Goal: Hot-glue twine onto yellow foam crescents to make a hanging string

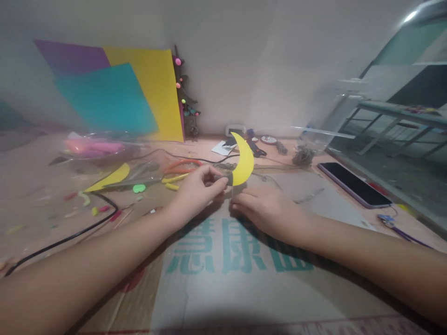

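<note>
A yellow crescent moon (246, 160), apparently cut from paper, stands upright in front of me. My left hand (204, 188) is closed in a pinch at its lower left edge, with a small dark piece (228, 178) between the fingertips and the crescent. Just below the crescent is my right hand (267, 204), its fingers curled together. A thin pale line seems to run from the crescent's foot to those fingertips, but what they hold is too small to make out. Both hands are above a pale cardboard sheet (209, 293) with green printed characters.
Orange-handled scissors (183, 164) lie behind my left hand. To the left are a yellow paper cutout (111, 179), a black cable (70, 236) and colourful scraps. Coloured sheets (111, 100) lean on the wall. A phone (354, 184) and a bundle of dark wire (303, 156) are at the right.
</note>
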`<state>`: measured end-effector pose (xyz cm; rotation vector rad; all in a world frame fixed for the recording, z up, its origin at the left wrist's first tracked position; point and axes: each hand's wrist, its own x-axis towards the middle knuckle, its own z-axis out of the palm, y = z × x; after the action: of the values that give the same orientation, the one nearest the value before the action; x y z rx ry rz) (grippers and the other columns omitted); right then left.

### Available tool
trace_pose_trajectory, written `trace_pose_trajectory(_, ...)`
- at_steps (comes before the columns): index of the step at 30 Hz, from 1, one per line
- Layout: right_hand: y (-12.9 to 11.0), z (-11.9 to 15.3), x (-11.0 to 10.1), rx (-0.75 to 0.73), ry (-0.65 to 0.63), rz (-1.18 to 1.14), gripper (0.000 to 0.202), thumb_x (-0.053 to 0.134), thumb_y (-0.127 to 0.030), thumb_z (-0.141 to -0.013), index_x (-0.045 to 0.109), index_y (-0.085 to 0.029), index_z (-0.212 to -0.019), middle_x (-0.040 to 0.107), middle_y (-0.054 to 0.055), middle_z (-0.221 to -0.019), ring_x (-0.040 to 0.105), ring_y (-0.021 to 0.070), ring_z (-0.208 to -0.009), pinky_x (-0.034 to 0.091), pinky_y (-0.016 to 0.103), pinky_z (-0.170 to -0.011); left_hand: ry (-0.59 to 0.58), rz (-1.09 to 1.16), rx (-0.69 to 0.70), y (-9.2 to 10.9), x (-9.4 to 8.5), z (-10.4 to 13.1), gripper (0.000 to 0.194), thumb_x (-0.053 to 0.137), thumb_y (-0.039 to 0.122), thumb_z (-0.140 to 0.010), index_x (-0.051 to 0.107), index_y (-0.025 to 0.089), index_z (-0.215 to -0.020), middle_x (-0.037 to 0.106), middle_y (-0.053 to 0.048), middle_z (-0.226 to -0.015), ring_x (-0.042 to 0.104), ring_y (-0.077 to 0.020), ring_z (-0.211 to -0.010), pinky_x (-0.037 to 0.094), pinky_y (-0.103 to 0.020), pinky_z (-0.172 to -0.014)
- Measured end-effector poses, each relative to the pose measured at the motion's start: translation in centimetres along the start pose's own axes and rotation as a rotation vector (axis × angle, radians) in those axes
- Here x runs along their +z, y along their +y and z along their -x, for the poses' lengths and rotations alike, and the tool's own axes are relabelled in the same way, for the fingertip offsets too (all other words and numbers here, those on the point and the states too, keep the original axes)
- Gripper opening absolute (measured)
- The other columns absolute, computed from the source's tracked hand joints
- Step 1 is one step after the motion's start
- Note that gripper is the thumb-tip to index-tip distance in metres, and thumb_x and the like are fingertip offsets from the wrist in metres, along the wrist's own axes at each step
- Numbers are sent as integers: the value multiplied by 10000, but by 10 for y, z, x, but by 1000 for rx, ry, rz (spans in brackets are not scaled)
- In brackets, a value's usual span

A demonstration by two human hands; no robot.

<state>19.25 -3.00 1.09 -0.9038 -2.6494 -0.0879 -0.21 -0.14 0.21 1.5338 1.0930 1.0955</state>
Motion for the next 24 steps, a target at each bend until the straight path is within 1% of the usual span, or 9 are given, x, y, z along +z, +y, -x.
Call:
trace_pose_trajectory(1,0,0,-2,-50,30,63,222,472,-216,-945,653,-156,-831,646,47,-747,543,167,-698,367,296,-637,-12,-38,8,1,1,2,205,655,320,-778,520,167,-794,647,11,-670,603,-120,-593,459,-220,-570)
trace_pose_trajectory(3,-1,-2,-10,-94,79,159,211,480,-192,-934,659,-150,-831,622,40,-704,506,155,-644,327,287,-591,-38,-104,28,3,1,4,175,646,296,-776,528,166,-774,630,19,-647,584,-111,-566,442,-211,-547)
trace_pose_trajectory(5,0,-5,-20,-78,121,221,219,484,-200,-933,671,-144,-834,612,45,-686,494,151,-626,312,281,-574,-80,-151,39,1,1,5,162,638,290,-779,535,166,-768,619,24,-622,572,-106,-541,430,-205,-525)
trace_pose_trajectory(8,6,-10,-34,-26,184,263,259,474,-223,-946,692,-140,-836,637,68,-712,537,169,-677,349,280,-605,-146,-151,13,-4,1,4,155,625,302,-792,538,174,-798,618,29,-594,575,-110,-525,423,-197,-496)
trace_pose_trajectory(10,12,-11,-40,-8,213,284,276,466,-211,-950,701,-137,-826,655,78,-740,564,183,-713,372,286,-624,-166,-125,-20,-6,1,3,156,620,307,-796,531,179,-816,617,29,-583,574,-112,-516,413,-191,-473)
trace_pose_trajectory(13,17,-11,-42,2,214,318,277,468,-195,-949,710,-133,-831,665,91,-793,576,186,-738,384,288,-627,-173,-85,-55,-5,1,2,157,619,300,-791,525,180,-828,607,29,-568,562,-110,-501,408,-187,-457)
trace_pose_trajectory(17,17,-10,-41,13,189,334,246,483,-176,-940,713,-135,-862,650,89,-801,567,190,-748,382,293,-621,-196,-35,-91,-2,1,2,135,607,269,-783,522,180,-838,579,42,-531,536,-103,-469,402,-185,-446)
trace_pose_trajectory(24,23,-9,-37,-15,172,357,248,456,-180,-951,696,-139,-904,622,91,-816,545,199,-766,384,304,-631,-211,-104,-130,0,1,4,111,605,249,-764,540,177,-820,576,45,-515,541,-98,-467,373,-164,-427)
